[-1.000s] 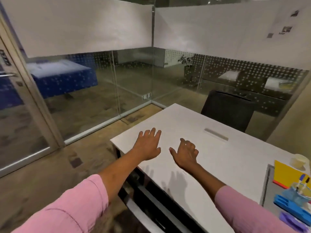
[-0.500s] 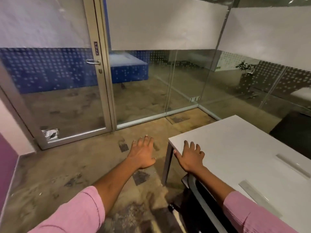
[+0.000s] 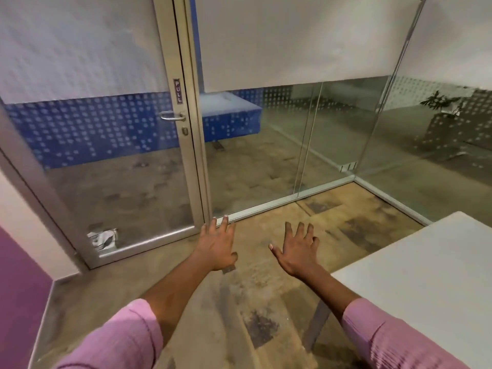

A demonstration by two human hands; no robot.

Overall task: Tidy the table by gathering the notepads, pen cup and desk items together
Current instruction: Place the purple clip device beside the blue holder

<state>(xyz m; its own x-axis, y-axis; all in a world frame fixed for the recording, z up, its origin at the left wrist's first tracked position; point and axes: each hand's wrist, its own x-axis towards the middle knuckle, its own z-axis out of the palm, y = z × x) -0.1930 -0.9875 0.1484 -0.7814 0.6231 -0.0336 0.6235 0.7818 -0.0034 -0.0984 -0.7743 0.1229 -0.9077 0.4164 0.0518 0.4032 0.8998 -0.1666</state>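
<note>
My left hand and my right hand are stretched out in front of me over the floor, palms down, fingers spread, holding nothing. Both arms wear pink sleeves. Only a corner of the white table shows at the right edge, to the right of my right hand. No notepads, pen cup or desk items are in view.
A glass door with a metal frame, a PULL sign and a lever handle stands ahead on the left. Glass partition walls run to the right. A purple wall is at the left. Patterned carpet lies below.
The view has swung left, away from the table: the desk items and black chair have left the frame, and the glass door has come into view. Both hands stay open, now over the floor.
</note>
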